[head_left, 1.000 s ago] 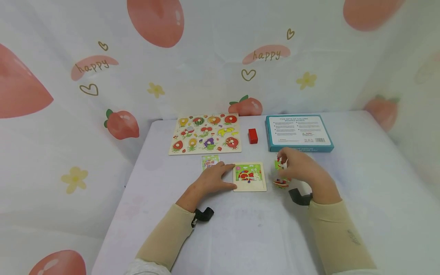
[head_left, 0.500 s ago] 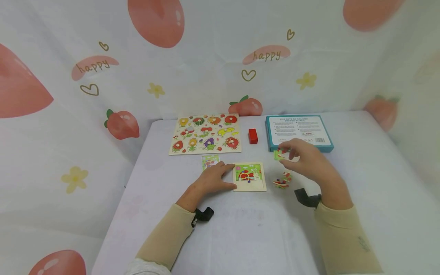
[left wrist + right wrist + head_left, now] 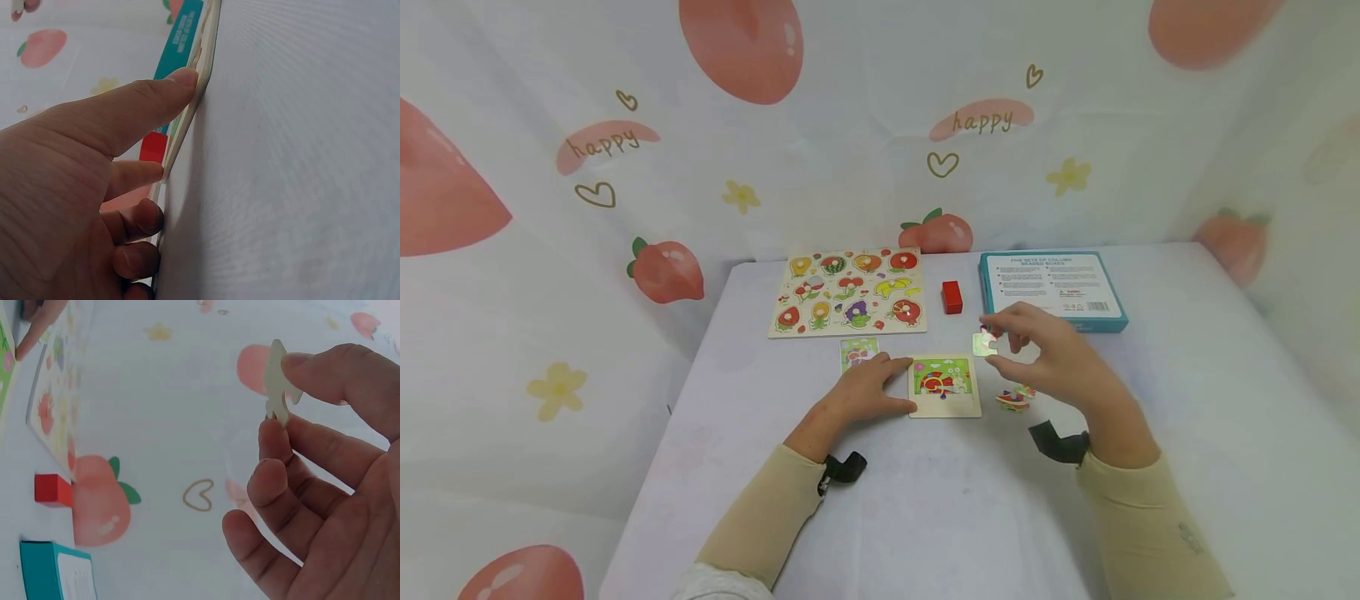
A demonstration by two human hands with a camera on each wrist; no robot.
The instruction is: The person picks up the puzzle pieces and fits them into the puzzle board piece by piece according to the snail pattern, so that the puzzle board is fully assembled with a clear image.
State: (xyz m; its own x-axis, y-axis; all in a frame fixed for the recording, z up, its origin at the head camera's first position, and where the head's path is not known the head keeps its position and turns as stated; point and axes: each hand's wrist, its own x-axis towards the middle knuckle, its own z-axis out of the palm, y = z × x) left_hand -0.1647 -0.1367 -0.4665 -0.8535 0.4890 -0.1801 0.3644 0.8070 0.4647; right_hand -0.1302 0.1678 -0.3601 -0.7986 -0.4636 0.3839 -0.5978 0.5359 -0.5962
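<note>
My left hand [image 3: 863, 392] rests at the left side of a small wooden puzzle board [image 3: 943, 407], with thumb and index fingertips on its edge. The board's upper part carries a snail picture on green; its lower strip is bare wood. Raised by the board's upper right corner, my right hand [image 3: 1048, 354] pinches a jigsaw puzzle piece [image 3: 982, 344] between thumb and fingers. The piece shows green with a notch on its right side; its pale wooden back [image 3: 275, 378] faces the right wrist camera. Several loose puzzle pieces [image 3: 1013, 400] lie piled to the board's right, below this hand.
A picture card [image 3: 857, 350] lies partly behind the left hand. Farther back are a fruit puzzle board [image 3: 848, 293], a red block [image 3: 952, 297] and a teal-edged box [image 3: 1054, 290]. A patterned cloth [image 3: 850, 167] hangs behind the table.
My right hand has lifted the puzzle piece from the loose pile and carried it left towards the board, turning it to show its green face. The left hand has stayed in place.
</note>
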